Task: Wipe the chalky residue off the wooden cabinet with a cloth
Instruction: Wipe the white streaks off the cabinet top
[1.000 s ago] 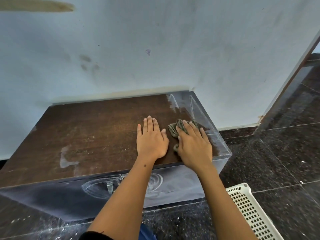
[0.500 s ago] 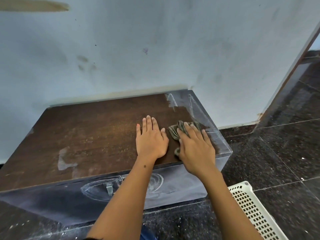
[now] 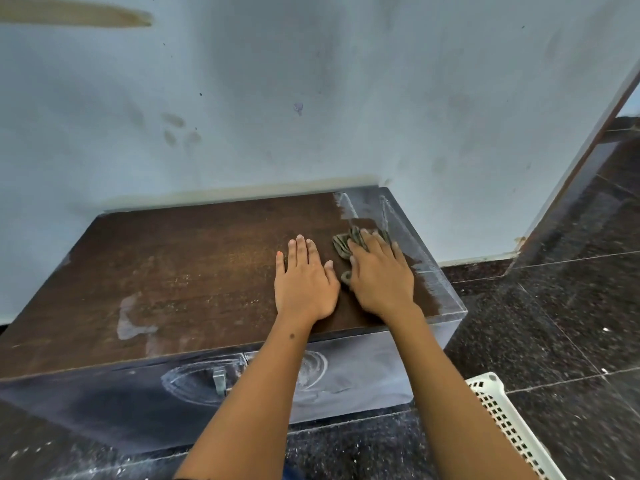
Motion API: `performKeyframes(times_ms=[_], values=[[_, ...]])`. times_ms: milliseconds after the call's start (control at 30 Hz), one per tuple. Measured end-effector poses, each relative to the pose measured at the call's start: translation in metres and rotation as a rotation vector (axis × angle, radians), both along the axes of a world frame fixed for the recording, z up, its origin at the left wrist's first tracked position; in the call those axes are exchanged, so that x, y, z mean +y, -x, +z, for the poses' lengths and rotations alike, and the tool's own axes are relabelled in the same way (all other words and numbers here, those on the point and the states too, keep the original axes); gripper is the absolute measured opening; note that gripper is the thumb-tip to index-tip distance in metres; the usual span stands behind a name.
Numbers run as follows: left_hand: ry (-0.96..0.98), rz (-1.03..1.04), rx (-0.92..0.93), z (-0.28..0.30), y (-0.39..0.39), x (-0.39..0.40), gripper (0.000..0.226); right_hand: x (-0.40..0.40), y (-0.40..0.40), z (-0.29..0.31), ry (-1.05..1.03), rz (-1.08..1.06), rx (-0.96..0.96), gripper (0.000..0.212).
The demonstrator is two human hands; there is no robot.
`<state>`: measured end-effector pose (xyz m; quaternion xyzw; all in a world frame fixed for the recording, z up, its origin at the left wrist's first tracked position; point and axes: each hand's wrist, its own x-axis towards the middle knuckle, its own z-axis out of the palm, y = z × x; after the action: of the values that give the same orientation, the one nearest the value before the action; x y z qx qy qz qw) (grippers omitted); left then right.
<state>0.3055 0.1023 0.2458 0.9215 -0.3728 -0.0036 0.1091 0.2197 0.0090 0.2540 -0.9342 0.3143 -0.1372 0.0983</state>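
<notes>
Head view shows the cloth [image 3: 346, 244], a small crumpled rag that looks soft, light and limp, bunched on the right part of the wooden cabinet [image 3: 207, 271] top beside the chalky residue [image 3: 398, 233]; it probably works best pinned flat under the palm and fingers, since a loose edge would fold over. Right hand [image 3: 381, 278] lies spread on it, fingers nearly straight, pressing it to the wood rather than gripping. Left hand [image 3: 304, 282] rests flat and open on bare wood just beside, holding nothing and apparently bracing the person.
</notes>
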Motion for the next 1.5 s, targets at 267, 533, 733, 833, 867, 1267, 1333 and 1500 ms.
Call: performKeyframes(times_ms=[267, 533, 733, 833, 867, 1267, 1333, 1500], values=[[0.024, 0.009, -0.016, -0.003, 0.0, -0.001, 0.06, -0.004, -0.018, 0.001, -0.008, -0.034, 0.019, 0.051], [0.033, 0.008, -0.002, -0.003, -0.001, -0.001, 0.061, -0.071, -0.112, 0.012, -0.017, -0.054, 0.086, 0.057], [0.03, 0.005, -0.003, -0.005, -0.002, -0.002, 0.061, -0.062, -0.156, 0.016, 0.014, 0.05, 0.128, 0.058], [0.021, 0.004, 0.013, -0.004, -0.003, -0.002, 0.06, -0.057, -0.161, 0.016, 0.033, 0.202, 0.094, 0.051], [0.02, 0.006, 0.014, -0.003, -0.003, -0.002, 0.06, -0.061, -0.16, 0.015, 0.025, 0.219, 0.084, 0.049], [-0.01, 0.014, -0.031, -0.005, -0.001, -0.002, 0.061, -0.141, -0.101, 0.013, -0.02, -0.173, 0.102, 0.056], [-0.001, 0.015, -0.037, -0.006, 0.0, -0.003, 0.061, -0.127, -0.111, 0.014, 0.005, -0.193, 0.117, 0.061], [0.006, 0.007, -0.016, -0.004, 0.0, -0.002, 0.06, -0.064, -0.155, 0.014, 0.064, 0.107, 0.105, 0.059]])
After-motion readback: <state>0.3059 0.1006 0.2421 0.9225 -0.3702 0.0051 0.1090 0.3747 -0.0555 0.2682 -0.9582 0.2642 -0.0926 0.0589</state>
